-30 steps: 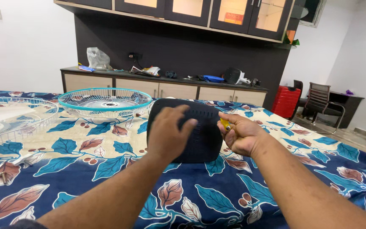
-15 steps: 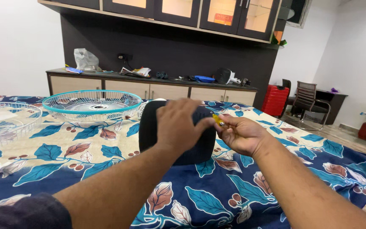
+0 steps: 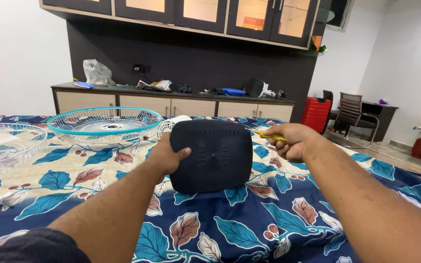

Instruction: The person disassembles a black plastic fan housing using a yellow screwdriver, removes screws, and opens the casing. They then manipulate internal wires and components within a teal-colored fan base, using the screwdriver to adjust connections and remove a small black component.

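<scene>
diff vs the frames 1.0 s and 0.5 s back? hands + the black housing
The left hand slid off the top of the rounded black plastic fan housing to grip its left edge, so the vented face now shows. The right hand still holds the yellow-handled tool at the upper right corner. The teal-rimmed wire fan guard remains on the blue leaf-print cloth.

Item 1: grey-white plastic bag [image 3: 97, 73], crumpled and bulging, standing at the left end of the dark-topped sideboard [image 3: 123, 88].

Item 2: rectangular orange-red label or sign [image 3: 254, 22] with pale markings, seen behind the glass of a lit upper cabinet door [image 3: 257, 19], low in the pane, right of centre on the wall.

Item 3: loose printed papers or wrappers [image 3: 153, 85], white with dark markings, lying flat on the sideboard right of the bag; kind not clear.

No screens in view.
</scene>
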